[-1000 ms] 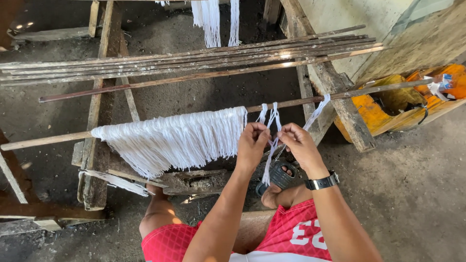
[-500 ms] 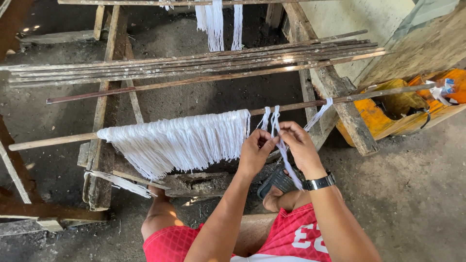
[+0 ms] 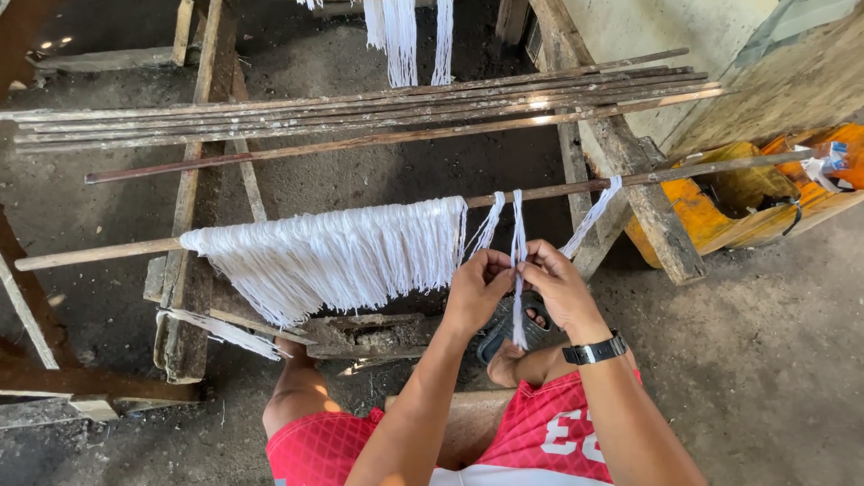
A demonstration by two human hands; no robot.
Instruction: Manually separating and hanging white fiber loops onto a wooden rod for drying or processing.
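Fingers of both hands pinch white strand (image 3: 518,270) beside fringe (image 3: 333,256) on pole (image 3: 99,252)

- We see a white strand (image 3: 517,270) hanging looped over the wooden rod (image 3: 99,251); thin, straight, vertical
- A dense white fringe (image 3: 333,256) drapes beside it

Both hands, left hand (image 3: 475,290) and right hand (image 3: 557,286), pinch a white strand (image 3: 517,236) hanging off the pole (image 3: 99,252).

container: 1 yellow-orange plastic jerrycan (image 3: 720,202), cut open, lying at right edge | label: small white-blue tag (image 3: 823,166) on pole end, upper right | screens: 0
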